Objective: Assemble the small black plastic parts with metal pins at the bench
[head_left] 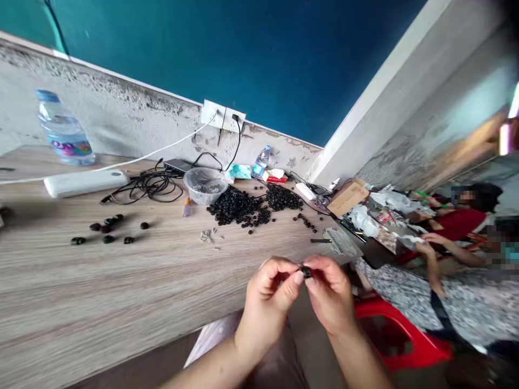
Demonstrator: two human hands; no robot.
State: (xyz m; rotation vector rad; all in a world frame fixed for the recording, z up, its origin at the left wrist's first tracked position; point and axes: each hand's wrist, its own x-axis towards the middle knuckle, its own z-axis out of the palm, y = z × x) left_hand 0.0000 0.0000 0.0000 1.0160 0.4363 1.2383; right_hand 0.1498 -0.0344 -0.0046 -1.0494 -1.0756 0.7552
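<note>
A small black part is pinched between the fingertips of both hands, just past the table's front edge. My left hand grips it from the left, thumb and forefinger together. From the right, my right hand holds the same part between thumb and finger. Beyond them on the table lie a large pile of black parts and a second pile. Small silvery pins lie nearer, with several loose black pieces at the left. A clear plastic tub holds small metallic bits.
Along the wall stand a large water bottle, a white case, tangled black cables and a small bottle. An orange-topped vial stands by the tub. A red stool and other people are at the right.
</note>
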